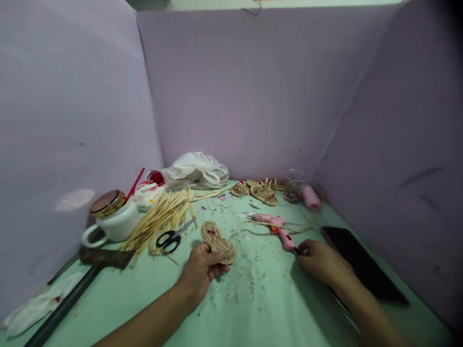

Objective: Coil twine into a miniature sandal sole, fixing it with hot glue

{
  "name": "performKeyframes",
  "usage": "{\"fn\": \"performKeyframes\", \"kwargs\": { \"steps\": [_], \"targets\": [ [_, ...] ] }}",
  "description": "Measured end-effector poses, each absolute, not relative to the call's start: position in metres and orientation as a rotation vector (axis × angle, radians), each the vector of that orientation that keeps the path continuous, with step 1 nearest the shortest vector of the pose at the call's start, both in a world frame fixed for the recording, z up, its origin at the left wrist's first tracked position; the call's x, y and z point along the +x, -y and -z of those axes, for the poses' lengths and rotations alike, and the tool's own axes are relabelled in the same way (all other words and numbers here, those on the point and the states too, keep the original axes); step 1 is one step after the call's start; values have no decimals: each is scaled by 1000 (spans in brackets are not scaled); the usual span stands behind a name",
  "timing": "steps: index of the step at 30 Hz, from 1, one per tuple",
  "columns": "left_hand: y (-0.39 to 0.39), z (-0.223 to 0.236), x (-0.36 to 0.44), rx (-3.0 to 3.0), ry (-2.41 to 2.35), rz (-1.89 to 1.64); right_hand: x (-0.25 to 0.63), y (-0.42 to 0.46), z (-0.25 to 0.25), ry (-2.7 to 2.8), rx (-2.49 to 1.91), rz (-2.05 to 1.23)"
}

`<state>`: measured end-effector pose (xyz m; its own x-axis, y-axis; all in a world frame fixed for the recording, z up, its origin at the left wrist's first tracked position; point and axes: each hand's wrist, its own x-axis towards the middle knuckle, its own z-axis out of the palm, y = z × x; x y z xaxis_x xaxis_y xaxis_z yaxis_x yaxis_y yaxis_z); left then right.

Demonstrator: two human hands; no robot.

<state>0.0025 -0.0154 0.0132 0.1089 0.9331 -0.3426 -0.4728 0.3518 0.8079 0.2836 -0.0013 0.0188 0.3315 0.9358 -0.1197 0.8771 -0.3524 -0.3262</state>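
Observation:
In the head view my left hand (204, 270) grips a small coiled straw sole (217, 243), thumb on top and fingers beneath. The sole is shaped like a figure eight and has a red mark near its far end. A loose straw cord (238, 229) runs from its right side towards the pink glue gun (273, 224), which lies on its side with an orange trigger. At the glue gun's handle end, the fingers of my right hand (321, 260) are closed on its black power cord (297, 250). Black-handled scissors (171, 240) rest left of the sole.
Flat straw strips (162, 217), a white mug (117, 224) with a round lidded tin on it, and a hammer (104, 259) lie left. Behind are a plastic bag (197, 171), finished straw slippers (263, 192) and pink thread (311, 197). A black tablet-like slab (361, 265) lies right.

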Motion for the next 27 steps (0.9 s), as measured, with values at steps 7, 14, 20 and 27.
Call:
{"fn": "performKeyframes", "kwargs": {
  "steps": [7, 14, 20, 27],
  "targets": [
    [13, -15, 2, 538, -926, -1170, 279, -13, -14, 1726, -2222, -466],
    [13, -14, 3, 505, -905, -1190, 265, -41, -22, 1759, -2215, -556],
    [5, -13, -4, 436, -897, -1237, 265, -30, -45, 1772, -2348, -797],
    [2, -13, -7, 400, -880, -1241, 296, 17, -77, 1812, -2219, -1173]
  ]
}}
